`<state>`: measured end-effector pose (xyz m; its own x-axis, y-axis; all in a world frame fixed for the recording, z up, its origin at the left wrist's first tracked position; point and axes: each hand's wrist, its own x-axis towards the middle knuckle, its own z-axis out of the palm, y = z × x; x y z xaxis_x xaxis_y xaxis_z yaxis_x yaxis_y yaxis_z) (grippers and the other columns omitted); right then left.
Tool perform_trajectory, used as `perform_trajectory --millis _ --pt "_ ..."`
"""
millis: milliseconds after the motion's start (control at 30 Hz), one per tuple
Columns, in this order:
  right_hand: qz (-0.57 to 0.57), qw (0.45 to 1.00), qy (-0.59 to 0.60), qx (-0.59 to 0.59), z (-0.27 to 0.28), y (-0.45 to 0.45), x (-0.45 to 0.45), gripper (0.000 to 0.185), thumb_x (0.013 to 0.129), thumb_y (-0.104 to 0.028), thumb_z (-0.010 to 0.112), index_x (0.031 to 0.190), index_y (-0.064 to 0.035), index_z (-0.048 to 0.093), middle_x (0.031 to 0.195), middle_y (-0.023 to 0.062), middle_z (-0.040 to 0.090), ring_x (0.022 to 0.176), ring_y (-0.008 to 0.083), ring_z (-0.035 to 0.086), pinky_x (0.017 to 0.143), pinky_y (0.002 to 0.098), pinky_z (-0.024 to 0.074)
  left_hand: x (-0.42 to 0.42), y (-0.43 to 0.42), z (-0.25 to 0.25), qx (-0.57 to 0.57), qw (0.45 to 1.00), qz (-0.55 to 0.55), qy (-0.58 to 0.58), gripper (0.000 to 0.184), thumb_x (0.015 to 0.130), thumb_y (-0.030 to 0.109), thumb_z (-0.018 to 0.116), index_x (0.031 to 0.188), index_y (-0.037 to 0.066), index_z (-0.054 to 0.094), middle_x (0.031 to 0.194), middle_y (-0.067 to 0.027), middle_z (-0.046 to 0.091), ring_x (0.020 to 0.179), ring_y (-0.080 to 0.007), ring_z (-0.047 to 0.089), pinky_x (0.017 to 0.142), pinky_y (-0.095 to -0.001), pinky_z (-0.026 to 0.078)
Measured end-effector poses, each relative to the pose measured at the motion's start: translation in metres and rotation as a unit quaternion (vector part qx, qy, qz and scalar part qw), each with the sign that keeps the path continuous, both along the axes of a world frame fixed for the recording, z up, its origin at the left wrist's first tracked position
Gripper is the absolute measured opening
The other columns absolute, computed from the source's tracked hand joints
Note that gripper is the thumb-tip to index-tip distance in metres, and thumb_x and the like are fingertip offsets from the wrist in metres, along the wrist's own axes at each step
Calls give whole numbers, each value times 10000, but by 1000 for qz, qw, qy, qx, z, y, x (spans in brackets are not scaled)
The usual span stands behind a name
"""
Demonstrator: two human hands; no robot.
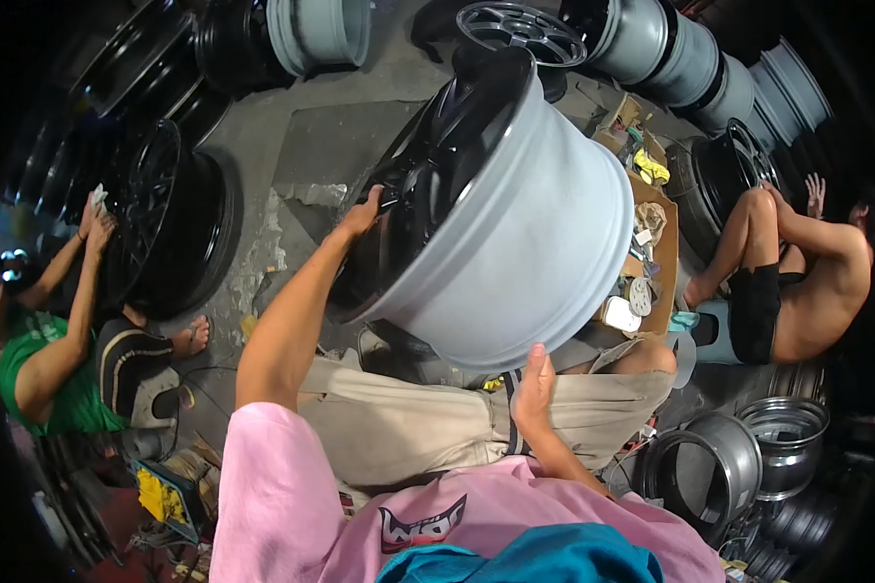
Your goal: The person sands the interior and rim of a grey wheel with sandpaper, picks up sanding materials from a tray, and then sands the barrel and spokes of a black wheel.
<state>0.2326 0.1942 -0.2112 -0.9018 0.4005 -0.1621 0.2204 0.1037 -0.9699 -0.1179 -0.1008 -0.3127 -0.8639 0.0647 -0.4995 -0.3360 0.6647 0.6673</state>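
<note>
A large wheel rim (544,223), with a pale grey barrel and a glossy black spoked face, is tilted on its side in front of my lap. My left hand (365,211) reaches over to the black face, its fingers wrapped around a spoke. At the lower edge of the barrel is my right hand (533,389), its thumb up against the lip and its other fingers partly hidden. Under the rim are my beige trousers (408,413).
A cardboard box (663,282) of small parts and rags stands right of the rim. A person in green (58,360) wipes a black wheel (170,223) at left. Another person (817,282) sits at right by a wheel. More rims (642,44) line the back.
</note>
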Motion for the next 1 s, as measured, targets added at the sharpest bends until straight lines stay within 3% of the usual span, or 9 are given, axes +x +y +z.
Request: perform_trajectory --millis 233,333,400,433,500,533,600,733,1000 --pt "-131 980 -34 -149 -5 5 7 717 1088 -570 395 1412 59 504 1365 148 591 1250 240 551 1092 364 413 25 30 45 40 998 15 -41 1025 1003 726 237 1432 -181 444 1541 -379 372 1510 -421 320 1241 -426 237" --pt "-154 962 -77 -214 -16 19 12 856 1034 -664 429 1611 -52 273 1685 78 271 1530 258 263 1213 560 187 32 41 67 41 999 12 -30 1029 1005 729 237 1433 -186 434 1545 -379 363 1510 -432 312 1250 -439 222" --pt "-149 961 -52 -226 -21 23 15 864 1032 -664 433 1618 -56 252 1686 81 269 1531 269 257 1217 567 183 33 44 96 -79 992 -91 -22 1020 1010 722 229 1448 -179 417 1555 -376 347 1512 -450 294 1254 -461 218" --pt "-149 961 -52 -226 -22 25 15 864 1032 -664 433 1618 -56 252 1686 81 269 1531 269 257 1217 567 183 29 46 98 -173 978 -87 70 889 1017 699 334 1240 -86 686 1276 -317 659 1283 -425 597 1117 -491 417" --pt "-155 961 -73 -218 -24 28 17 871 1027 -679 429 1613 -55 266 1672 86 296 1519 269 283 1214 563 205 11 31 127 -137 984 -111 32 760 1014 663 407 998 6 789 951 -186 777 1023 -310 739 965 -455 530" --pt "-158 961 -71 -217 -24 28 17 871 1027 -679 429 1613 -55 266 1672 86 296 1519 269 283 1214 563 205 4 23 120 -123 979 -66 148 611 994 599 502 891 83 813 975 -208 764 993 -417 722 902 -529 542" --pt "-142 971 -52 -183 -23 27 15 864 1056 -669 347 1504 67 400 1518 149 491 1384 267 470 1146 427 379 -5 24 112 -157 966 -45 203 582 997 557 504 969 53 793 1045 -237 744 1059 -443 688 950 -526 524" --pt "-127 974 -67 -173 -20 28 17 855 1065 -662 317 1503 67 402 1510 164 492 1350 265 492 1132 435 403 -9 31 69 -128 930 -134 318 486 997 437 489 1074 37 754 1078 -280 708 1102 -472 638 970 -559 499" --pt "-48 979 -134 -145 -39 34 31 835 1052 -683 324 1530 0 364 1519 129 460 1331 274 502 1054 499 451 -22 46 67 -110 973 -143 142 605 940 438 424 1114 -64 714 1214 -331 652 1206 -472 603 1027 -542 451"
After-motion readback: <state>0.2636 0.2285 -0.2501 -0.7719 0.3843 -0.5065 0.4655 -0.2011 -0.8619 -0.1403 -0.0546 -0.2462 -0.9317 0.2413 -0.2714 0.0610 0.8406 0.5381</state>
